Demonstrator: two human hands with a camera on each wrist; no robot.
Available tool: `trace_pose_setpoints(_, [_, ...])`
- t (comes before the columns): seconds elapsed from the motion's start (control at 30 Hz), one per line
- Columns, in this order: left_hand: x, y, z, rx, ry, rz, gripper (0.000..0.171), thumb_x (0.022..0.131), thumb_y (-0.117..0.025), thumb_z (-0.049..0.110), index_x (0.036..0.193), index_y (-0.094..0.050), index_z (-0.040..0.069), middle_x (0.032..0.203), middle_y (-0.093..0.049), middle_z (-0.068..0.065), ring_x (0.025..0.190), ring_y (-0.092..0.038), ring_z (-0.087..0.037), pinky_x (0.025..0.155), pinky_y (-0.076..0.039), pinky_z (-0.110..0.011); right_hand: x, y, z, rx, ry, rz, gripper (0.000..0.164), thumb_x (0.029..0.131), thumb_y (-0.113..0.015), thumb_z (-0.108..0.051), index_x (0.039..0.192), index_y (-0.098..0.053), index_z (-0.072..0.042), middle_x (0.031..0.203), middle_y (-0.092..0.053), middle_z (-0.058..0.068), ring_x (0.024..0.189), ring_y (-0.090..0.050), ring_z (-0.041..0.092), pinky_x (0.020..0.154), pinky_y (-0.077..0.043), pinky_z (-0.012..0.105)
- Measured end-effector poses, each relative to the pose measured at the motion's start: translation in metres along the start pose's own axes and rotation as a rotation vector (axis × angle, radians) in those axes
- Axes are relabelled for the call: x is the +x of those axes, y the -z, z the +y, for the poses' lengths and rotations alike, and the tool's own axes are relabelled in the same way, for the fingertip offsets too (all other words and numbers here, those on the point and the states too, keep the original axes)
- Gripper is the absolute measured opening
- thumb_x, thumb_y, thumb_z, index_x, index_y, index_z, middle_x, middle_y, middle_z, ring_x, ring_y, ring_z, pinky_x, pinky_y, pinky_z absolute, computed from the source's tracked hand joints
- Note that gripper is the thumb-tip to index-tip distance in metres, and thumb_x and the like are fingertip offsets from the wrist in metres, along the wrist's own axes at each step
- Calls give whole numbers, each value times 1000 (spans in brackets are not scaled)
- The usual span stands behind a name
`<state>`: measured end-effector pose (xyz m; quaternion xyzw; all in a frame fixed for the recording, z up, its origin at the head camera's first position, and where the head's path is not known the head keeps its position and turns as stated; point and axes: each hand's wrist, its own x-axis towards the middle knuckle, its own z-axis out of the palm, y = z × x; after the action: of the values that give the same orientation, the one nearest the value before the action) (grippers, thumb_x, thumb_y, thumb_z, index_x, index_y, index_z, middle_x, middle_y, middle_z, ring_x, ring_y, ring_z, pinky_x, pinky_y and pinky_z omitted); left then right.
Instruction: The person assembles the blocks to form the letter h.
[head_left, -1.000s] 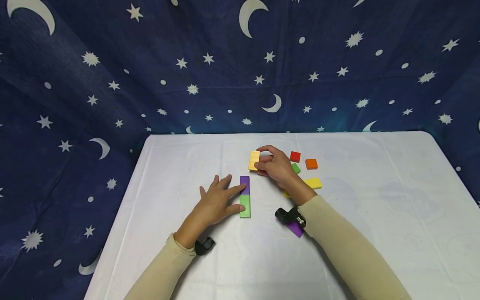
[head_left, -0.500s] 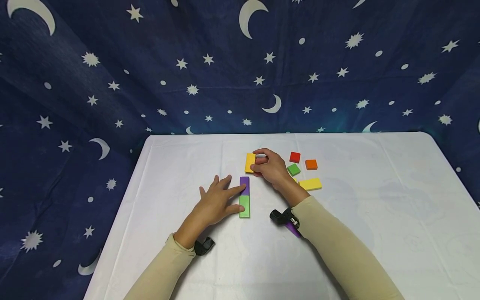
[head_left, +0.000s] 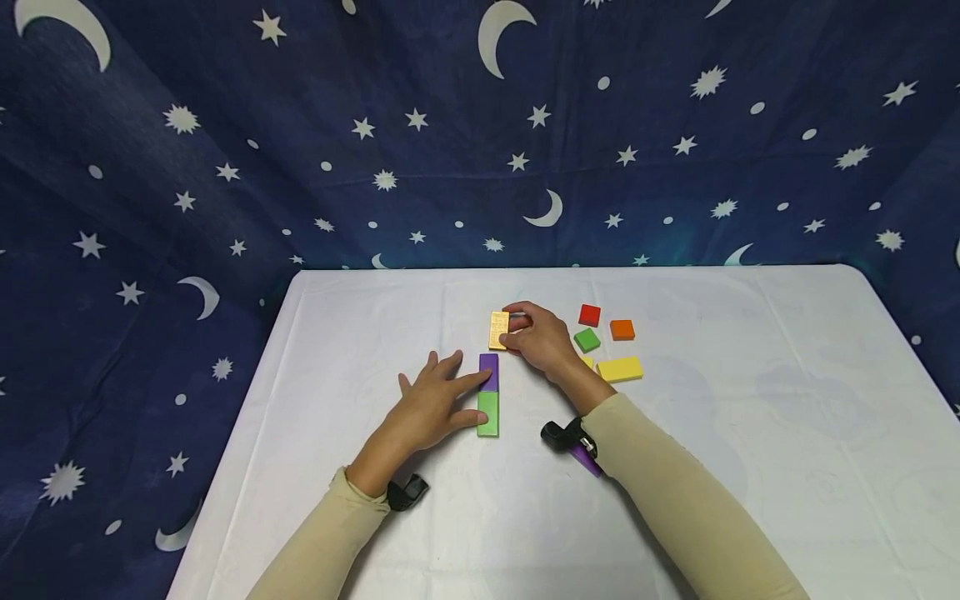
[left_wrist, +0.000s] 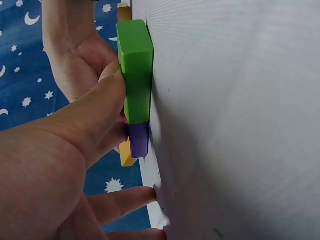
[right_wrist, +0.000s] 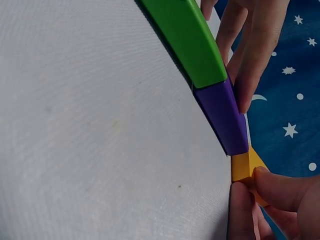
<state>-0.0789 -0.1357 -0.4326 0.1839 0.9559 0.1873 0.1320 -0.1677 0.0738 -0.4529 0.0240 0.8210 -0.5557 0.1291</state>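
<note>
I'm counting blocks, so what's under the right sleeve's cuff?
Part of a purple block shows from under the cuff and wrist camera; the rest underneath is covered.

satin green block (left_wrist: 137,85) at left thumb (head_left: 469,418), glossy yellow block (head_left: 498,327) in right fingers (right_wrist: 242,212), matt white cloth (head_left: 750,375) beneath

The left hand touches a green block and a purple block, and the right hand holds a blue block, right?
Not quite: the right hand holds a yellow-orange block, not blue, as the right wrist view shows. The left hand does touch a green block and a purple block.
</note>
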Motion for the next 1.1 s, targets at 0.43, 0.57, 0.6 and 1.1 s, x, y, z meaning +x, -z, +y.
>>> trace_pose_setpoints(0.43, [1, -1, -2, -9, -2, -8, 63, 89, -73, 53, 147, -56, 35, 163, -36, -20, 150, -22, -58, 98, -19, -91, 0, -1, -1, -169, 36, -19, 48, 87, -79, -19, 134, -66, -19, 112, -71, 6, 94, -65, 20, 86, -47, 32])
trace_pose_setpoints(0.57, [0, -1, -2, -6, 1, -14, 63, 89, -73, 52, 147, -56, 36, 163, -36, -19, 150, -22, -58, 98, -19, -91, 0, -1, -3, -226, 46, -32, 49, 89, -78, -21, 136, -65, -16, 110, -69, 7, 98, -62, 24, 90, -47, 36])
trace_pose_setpoints(0.6, [0, -1, -2, -5, 2, -17, 63, 89, -73, 52, 147, -56, 36, 163, -36, -19, 150, -22, -57, 99, -19, -91, 0, -1, -3, -240, 47, -35, 49, 89, -77, -22, 136, -65, -15, 109, -69, 7, 98, -61, 24, 91, -47, 37])
trace_pose_setpoints(1.1, [1, -1, -1, 6, 0, -4, 65, 88, -75, 53, 147, -57, 34, 163, -37, -19, 150, -23, -57, 99, -20, -90, 5, 4, -7, -365, 85, -157, 51, 96, -68, -25, 145, -58, -14, 106, -60, 7, 97, -55, 23, 87, -43, 34])
